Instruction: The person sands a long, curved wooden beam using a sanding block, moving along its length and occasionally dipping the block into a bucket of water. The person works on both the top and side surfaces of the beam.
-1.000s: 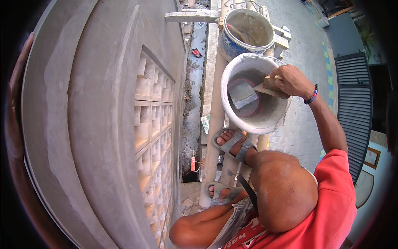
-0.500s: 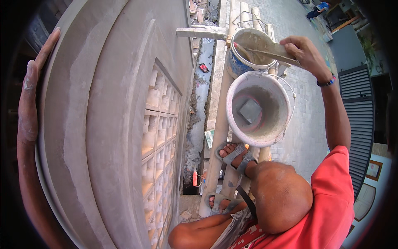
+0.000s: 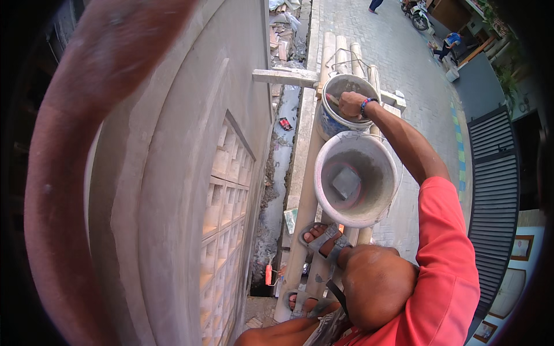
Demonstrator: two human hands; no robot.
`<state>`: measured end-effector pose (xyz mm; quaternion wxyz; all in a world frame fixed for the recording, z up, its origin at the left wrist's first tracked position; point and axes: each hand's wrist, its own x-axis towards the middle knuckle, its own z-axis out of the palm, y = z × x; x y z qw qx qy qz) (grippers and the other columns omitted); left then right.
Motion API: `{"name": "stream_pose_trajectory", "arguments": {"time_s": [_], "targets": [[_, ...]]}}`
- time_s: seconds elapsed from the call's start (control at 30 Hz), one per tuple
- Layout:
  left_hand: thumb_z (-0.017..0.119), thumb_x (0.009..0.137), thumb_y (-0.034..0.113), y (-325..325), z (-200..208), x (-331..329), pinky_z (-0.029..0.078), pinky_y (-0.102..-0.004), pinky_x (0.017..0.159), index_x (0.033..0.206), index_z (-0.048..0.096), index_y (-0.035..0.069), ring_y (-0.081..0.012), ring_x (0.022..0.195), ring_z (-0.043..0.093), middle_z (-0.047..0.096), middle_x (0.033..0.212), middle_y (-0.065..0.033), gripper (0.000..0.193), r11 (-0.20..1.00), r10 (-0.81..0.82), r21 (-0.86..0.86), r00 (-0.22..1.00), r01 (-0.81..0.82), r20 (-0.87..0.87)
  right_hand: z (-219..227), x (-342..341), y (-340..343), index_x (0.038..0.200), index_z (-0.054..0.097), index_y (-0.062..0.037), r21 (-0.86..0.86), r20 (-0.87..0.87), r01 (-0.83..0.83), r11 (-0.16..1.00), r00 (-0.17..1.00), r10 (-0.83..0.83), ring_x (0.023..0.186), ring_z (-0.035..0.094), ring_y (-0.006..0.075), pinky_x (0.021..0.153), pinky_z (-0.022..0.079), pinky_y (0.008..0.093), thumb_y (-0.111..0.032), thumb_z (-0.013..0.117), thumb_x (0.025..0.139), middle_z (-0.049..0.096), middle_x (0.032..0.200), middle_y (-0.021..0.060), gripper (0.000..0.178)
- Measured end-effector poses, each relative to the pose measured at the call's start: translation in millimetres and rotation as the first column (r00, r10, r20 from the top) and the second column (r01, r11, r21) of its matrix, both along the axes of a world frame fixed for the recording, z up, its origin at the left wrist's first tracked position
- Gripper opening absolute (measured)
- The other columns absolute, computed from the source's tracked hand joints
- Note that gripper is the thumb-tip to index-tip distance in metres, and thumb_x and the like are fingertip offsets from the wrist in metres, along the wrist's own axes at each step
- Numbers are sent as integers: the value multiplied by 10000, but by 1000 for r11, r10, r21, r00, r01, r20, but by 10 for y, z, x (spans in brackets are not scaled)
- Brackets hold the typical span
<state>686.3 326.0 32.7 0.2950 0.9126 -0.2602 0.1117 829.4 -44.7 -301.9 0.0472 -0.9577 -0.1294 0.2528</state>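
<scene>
My right hand (image 3: pixel 351 105) is closed inside the mouth of the farther bucket (image 3: pixel 330 128), a pale one with blue on its side. What the fingers grip is mostly hidden by the hand. A small red piece (image 3: pixel 331 98) shows beside the fingers, against the bucket's inner wall. Nearer to me stands a larger pale, cement-stained bucket (image 3: pixel 328 199). On its bottom lies a grey block-like piece (image 3: pixel 346 183). My left forearm (image 3: pixel 63 190) rises close along the left side, and its hand is cut off at the top edge.
A grey plastered wall (image 3: pixel 167 144) with a vent-block grille (image 3: pixel 222 216) stands at left. My sandalled foot (image 3: pixel 322 237) rests on bamboo poles (image 3: pixel 300 254) above a drain channel (image 3: pixel 280 155). A timber piece (image 3: pixel 285 77) juts toward the wall. People and a motorcycle (image 3: pixel 418 17) are farther off.
My right hand has gone from above the bucket's right rim, where it held a flat grey strip-like tool, down into the bucket. My left hand has left the wall's edge and passed out of view.
</scene>
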Motion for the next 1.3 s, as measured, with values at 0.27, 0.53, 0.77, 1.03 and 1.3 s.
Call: {"name": "stream_pose_trajectory", "arguments": {"time_s": [0.27, 0.53, 0.77, 1.03, 1.3], "targets": [[676, 894, 232, -1314, -1129, -304, 497, -435, 940, 1239, 598, -45, -401, 1018, 650, 661, 1115, -251, 450, 941, -208, -179, 907, 288, 366, 201, 263, -191, 876, 747, -12, 25, 235, -50, 998, 971, 43, 859, 706, 389, 741, 560, 449, -206, 628, 799, 721, 903, 219, 240], [661, 892, 150, -1564, -2351, -736, 490, -421, 956, 1287, 563, -44, -376, 1131, 609, 644, 1195, -238, 450, 962, -257, -188, 894, 199, -366, 464, 19, -348, 988, 760, -7, 150, 190, -84, 985, 980, 55, 798, 696, 274, 771, 547, 355, -129, 596, 884, 742, 920, 158, 229], [673, 856, 137, -2302, -3051, -814, 520, -432, 932, 1237, 611, 2, -432, 1143, 590, 601, 1163, -212, 409, 913, -44, 318, 835, 257, -548, 1612, -905, -700, 1115, 726, -45, 408, 306, 0, 913, 942, -137, 819, 659, 150, 740, 525, 286, -256, 550, 982, 716, 941, 91, 305], [584, 898, 219, -2717, -3523, -829, 422, -549, 1023, 1159, 727, 122, -536, 1323, 388, 319, 1558, -180, 313, 751, -116, 482, 809, 451, -576, 1737, -1611, -1106, 1090, 717, -27, 328, 43, 181, 927, 978, -206, 780, 630, 143, 715, 508, 293, -226, 538, 979, 702, 902, 82, 289], [631, 855, 189, -2484, -3417, -775, 471, -477, 934, 1146, 732, 102, -439, 1219, 503, 480, 1432, -174, 320, 717, -95, 594, 895, 365, -435, 1366, -2079, -960, 1150, 685, -5, 286, -287, 186, 940, 953, -101, 682, 620, 152, 644, 513, 306, -199, 571, 954, 668, 819, 88, 299]]}}
